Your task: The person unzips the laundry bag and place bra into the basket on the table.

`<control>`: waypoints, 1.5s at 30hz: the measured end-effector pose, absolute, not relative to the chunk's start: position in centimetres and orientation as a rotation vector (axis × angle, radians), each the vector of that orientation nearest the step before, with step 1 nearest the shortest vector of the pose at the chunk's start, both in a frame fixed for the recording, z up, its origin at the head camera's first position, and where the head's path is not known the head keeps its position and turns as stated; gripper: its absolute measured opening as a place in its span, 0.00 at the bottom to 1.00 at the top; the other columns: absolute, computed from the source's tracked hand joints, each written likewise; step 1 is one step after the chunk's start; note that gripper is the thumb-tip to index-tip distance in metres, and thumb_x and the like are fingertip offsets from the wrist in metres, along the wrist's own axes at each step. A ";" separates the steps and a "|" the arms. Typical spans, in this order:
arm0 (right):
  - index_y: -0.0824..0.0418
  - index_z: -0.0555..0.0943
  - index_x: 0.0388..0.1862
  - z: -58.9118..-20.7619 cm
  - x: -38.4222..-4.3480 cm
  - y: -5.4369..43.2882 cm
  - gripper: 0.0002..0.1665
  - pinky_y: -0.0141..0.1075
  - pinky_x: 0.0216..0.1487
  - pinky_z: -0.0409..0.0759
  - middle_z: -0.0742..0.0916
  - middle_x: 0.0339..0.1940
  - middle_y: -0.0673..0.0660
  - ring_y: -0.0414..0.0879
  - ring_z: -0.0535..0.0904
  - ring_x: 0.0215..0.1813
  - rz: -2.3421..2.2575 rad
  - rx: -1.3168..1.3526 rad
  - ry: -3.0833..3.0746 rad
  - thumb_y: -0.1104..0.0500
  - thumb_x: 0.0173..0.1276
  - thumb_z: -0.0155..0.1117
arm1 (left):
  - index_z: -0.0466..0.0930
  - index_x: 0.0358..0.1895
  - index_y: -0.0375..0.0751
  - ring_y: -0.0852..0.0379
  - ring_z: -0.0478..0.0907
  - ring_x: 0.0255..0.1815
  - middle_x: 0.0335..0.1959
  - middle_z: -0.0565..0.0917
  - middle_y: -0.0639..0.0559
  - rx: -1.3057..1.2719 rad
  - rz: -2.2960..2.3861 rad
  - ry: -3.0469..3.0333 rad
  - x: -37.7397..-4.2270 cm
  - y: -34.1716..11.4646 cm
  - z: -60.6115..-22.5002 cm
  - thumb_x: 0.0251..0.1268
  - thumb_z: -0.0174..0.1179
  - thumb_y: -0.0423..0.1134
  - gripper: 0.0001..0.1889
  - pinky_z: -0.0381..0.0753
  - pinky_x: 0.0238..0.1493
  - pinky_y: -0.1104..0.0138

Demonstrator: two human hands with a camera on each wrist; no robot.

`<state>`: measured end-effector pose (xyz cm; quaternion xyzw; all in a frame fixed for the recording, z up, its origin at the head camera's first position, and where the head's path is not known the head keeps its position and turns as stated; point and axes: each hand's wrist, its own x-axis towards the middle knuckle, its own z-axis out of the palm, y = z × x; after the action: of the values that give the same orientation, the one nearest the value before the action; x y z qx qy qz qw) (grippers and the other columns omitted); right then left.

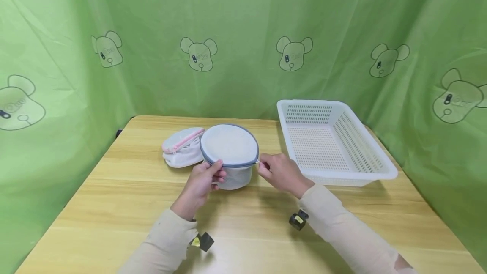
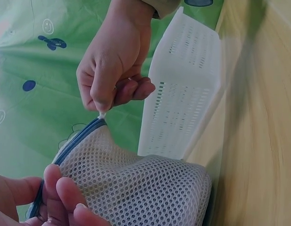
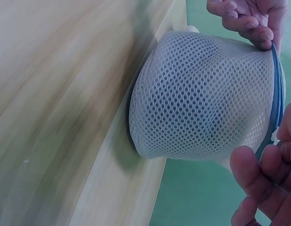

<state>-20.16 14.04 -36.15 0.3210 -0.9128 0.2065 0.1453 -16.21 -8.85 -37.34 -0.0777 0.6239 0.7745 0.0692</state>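
we find the bag (image 1: 229,143) upright, below centre in the head view, between the hands. the left hand (image 1: 203,179) pinches its near rim (image 1: 239,165); the right hand (image 1: 280,171), nearer the zip pull (image 2: 102,115), pinches that at the rim's right.

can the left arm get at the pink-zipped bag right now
Probably yes: the pink-zipped bag lies close to the left grip, with nothing seen on top. That grip holds the blue-zipped bag by its rim, though, so it would likely let go first.
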 end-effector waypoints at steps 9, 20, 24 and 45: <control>0.51 0.64 0.17 -36.2 -20.2 14.5 0.16 0.28 0.17 0.59 0.66 0.12 0.42 0.35 0.61 0.17 0.607 0.928 -2.632 0.63 0.60 0.56 | 0.77 0.34 0.36 0.61 0.73 0.23 0.22 0.80 0.54 -0.247 2.342 1.888 -16.3 -9.1 -37.3 0.72 0.55 0.39 0.10 0.67 0.21 0.72; 0.52 0.64 0.16 -36.2 -20.3 14.9 0.16 0.29 0.18 0.58 0.65 0.12 0.42 0.35 0.60 0.17 0.621 0.928 -2.621 0.65 0.59 0.55 | 0.78 0.31 0.39 0.60 0.73 0.23 0.21 0.79 0.54 -0.268 2.356 1.862 -16.4 -9.5 -37.4 0.71 0.56 0.39 0.10 0.67 0.22 0.71; 0.52 0.65 0.16 -36.1 -20.3 15.1 0.15 0.29 0.18 0.59 0.66 0.12 0.43 0.36 0.61 0.17 0.611 0.928 -2.622 0.64 0.59 0.54 | 0.78 0.30 0.40 0.60 0.73 0.24 0.21 0.80 0.54 -0.272 2.350 1.848 -16.5 -9.7 -37.4 0.71 0.56 0.39 0.10 0.67 0.22 0.71; 0.53 0.66 0.16 -35.8 -20.8 16.1 0.15 0.30 0.19 0.61 0.67 0.12 0.44 0.37 0.62 0.17 0.618 0.902 -2.639 0.65 0.60 0.54 | 0.77 0.27 0.42 0.60 0.71 0.23 0.21 0.79 0.55 -0.269 2.340 1.873 -16.4 -10.5 -37.1 0.71 0.55 0.37 0.11 0.67 0.23 0.70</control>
<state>-20.78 16.07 -35.83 0.3127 -0.9144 0.2141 0.1422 -16.37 -10.50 -37.12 -0.0892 0.6211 0.7759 0.0660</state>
